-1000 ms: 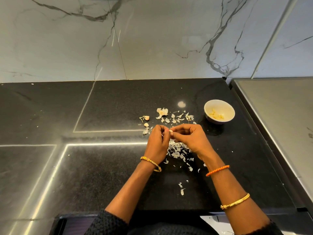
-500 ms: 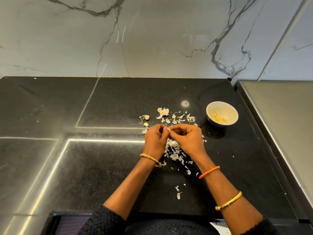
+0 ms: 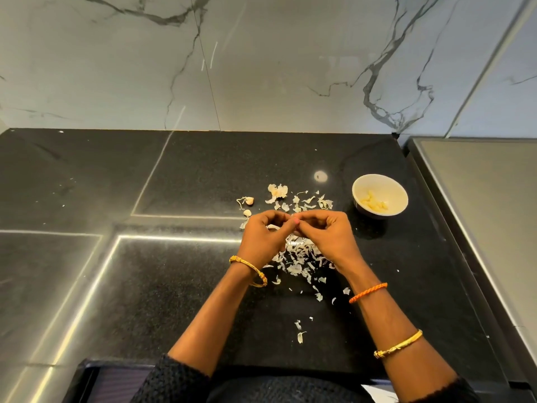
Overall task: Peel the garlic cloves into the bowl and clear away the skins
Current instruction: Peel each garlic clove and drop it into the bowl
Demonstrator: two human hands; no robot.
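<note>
My left hand (image 3: 263,237) and my right hand (image 3: 328,235) meet over the black counter (image 3: 174,286), fingers curled around a small garlic clove (image 3: 295,221) pinched between their fingertips; most of the clove is hidden. Below and between the hands lies a heap of pale garlic skins (image 3: 299,257). More skins (image 3: 299,199) lie scattered beyond the hands. Two unpeeled cloves (image 3: 248,200) sit just left of those. A white bowl (image 3: 395,189) with several peeled cloves (image 3: 373,202) stands to the right of my right hand.
A marble wall (image 3: 261,68) closes the back of the counter. A grey raised surface (image 3: 488,213) borders the counter on the right. A few stray skin flakes (image 3: 300,333) lie near the front edge, between my forearms.
Both hands stay together on the clove, fingers working slightly. The camera view has shifted a little; the bowl and skins have not moved on the counter.
</note>
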